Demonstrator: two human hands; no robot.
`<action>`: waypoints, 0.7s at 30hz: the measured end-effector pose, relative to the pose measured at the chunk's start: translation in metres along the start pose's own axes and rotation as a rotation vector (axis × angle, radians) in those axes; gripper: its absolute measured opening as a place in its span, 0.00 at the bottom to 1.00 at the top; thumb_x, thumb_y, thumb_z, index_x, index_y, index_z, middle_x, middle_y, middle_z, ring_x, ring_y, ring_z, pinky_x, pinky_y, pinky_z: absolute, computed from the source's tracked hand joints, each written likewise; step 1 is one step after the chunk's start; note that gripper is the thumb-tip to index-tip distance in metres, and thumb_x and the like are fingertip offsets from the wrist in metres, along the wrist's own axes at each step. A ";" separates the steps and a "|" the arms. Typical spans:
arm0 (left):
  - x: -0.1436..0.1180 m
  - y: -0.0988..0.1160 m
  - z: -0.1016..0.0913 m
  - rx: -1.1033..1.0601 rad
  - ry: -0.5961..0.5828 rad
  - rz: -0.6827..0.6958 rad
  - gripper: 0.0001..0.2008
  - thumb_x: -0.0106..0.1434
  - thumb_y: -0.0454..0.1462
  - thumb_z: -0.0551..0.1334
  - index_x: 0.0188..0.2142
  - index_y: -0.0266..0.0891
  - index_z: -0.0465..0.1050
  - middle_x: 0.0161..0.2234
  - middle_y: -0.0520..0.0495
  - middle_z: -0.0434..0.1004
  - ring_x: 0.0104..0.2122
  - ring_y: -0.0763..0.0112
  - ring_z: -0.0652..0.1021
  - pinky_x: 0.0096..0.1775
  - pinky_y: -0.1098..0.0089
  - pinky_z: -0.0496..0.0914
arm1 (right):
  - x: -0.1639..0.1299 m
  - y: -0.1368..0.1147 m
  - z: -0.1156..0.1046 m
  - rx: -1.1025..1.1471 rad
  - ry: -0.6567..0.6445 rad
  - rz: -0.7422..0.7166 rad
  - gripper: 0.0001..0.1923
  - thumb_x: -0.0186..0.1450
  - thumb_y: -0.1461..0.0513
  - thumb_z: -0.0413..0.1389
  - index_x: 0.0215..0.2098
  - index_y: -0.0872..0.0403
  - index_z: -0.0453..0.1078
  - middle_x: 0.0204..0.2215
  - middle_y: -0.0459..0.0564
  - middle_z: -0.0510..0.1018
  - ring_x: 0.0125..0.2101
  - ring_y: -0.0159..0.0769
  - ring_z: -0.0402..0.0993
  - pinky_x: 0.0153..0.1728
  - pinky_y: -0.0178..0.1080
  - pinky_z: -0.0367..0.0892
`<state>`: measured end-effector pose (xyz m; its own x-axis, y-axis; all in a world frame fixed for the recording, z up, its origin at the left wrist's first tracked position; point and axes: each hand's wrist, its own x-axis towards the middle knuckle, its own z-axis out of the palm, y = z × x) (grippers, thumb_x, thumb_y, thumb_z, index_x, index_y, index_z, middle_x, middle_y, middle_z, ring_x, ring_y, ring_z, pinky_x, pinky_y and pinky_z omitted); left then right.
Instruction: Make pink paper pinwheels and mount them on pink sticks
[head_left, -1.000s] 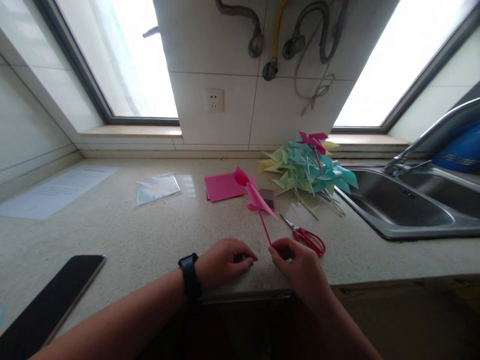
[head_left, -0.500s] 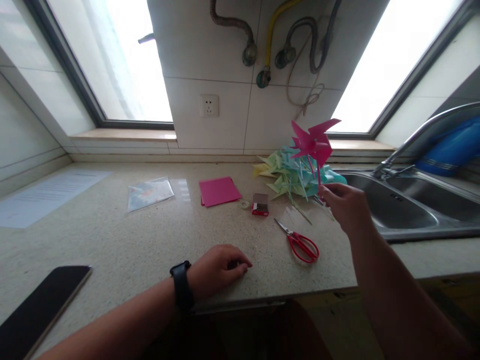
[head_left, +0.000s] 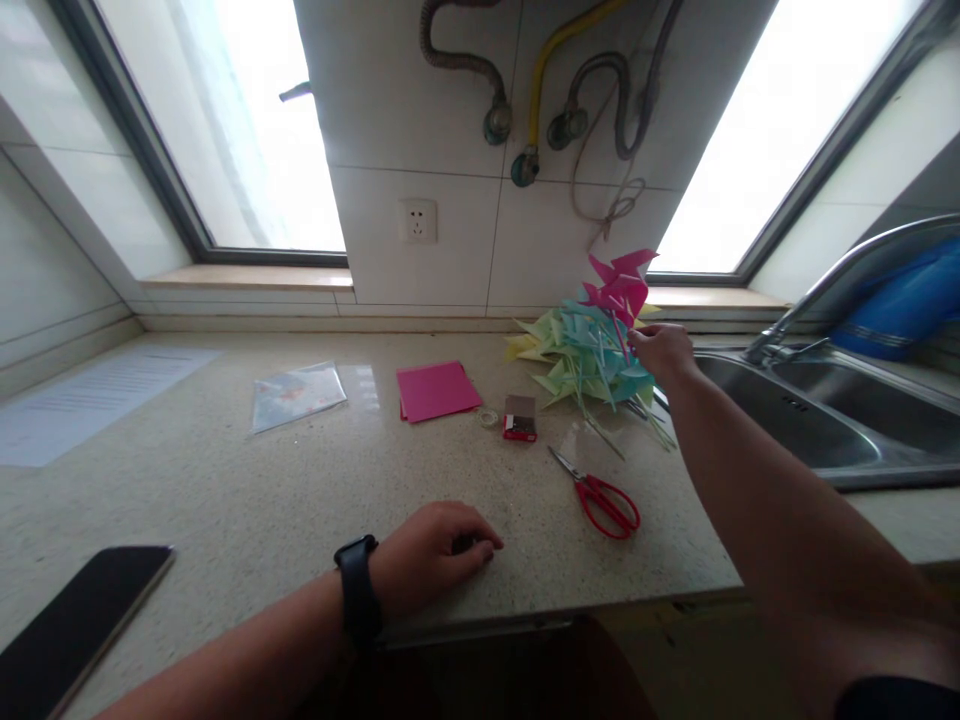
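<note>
My right hand (head_left: 664, 350) is closed on the thin stick of a pink paper pinwheel (head_left: 619, 290), holding it upright. The pinwheel's blades overlap the top of a heap of pale green, yellow and light blue paper pinwheels (head_left: 574, 350) by the wall; whether it touches them I cannot tell. My left hand (head_left: 435, 545), with a dark watch on its wrist, rests near the counter's front edge. Its fingers are loosely curled in, and nothing shows in them. Between my hands lie red-handled scissors (head_left: 604, 500), blades pointing up and left.
Pink paper squares (head_left: 439, 390), a clear tape roll (head_left: 487, 417) and a small red box (head_left: 520, 420) lie mid-counter. Leftward are a plastic packet (head_left: 298, 395), a printed sheet (head_left: 97, 395) and a dark phone (head_left: 82, 630). A steel sink (head_left: 795, 465) adjoins the heap's right.
My right hand has carried the pink pinwheel away from me and slightly left, over the pinwheel heap. My left hand stays resting on the counter. The view has tilted slightly.
</note>
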<state>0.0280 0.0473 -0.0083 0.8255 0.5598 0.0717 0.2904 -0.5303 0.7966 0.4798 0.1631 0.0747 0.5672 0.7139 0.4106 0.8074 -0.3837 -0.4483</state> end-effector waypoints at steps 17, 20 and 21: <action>0.001 -0.002 0.001 -0.009 0.004 0.005 0.10 0.67 0.36 0.60 0.43 0.40 0.81 0.37 0.45 0.82 0.37 0.67 0.79 0.42 0.67 0.70 | -0.002 -0.001 0.009 -0.018 -0.077 0.129 0.18 0.71 0.56 0.57 0.56 0.54 0.69 0.54 0.54 0.74 0.48 0.43 0.75 0.47 0.49 0.74; 0.001 -0.001 0.001 -0.007 0.003 0.007 0.10 0.68 0.36 0.60 0.43 0.39 0.81 0.37 0.45 0.82 0.37 0.66 0.79 0.41 0.67 0.70 | -0.009 -0.005 0.006 0.020 -0.030 0.129 0.18 0.71 0.56 0.57 0.56 0.54 0.69 0.54 0.55 0.74 0.48 0.43 0.75 0.48 0.49 0.74; 0.001 0.000 0.000 -0.008 0.003 0.008 0.10 0.68 0.36 0.60 0.43 0.39 0.81 0.37 0.45 0.82 0.37 0.66 0.79 0.41 0.67 0.70 | -0.012 -0.006 0.004 0.035 -0.007 0.126 0.18 0.71 0.56 0.57 0.56 0.53 0.68 0.54 0.54 0.73 0.48 0.42 0.75 0.48 0.49 0.74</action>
<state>0.0285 0.0476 -0.0089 0.8265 0.5573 0.0799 0.2798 -0.5298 0.8006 0.4670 0.1590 0.0690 0.6623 0.6656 0.3439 0.7237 -0.4495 -0.5237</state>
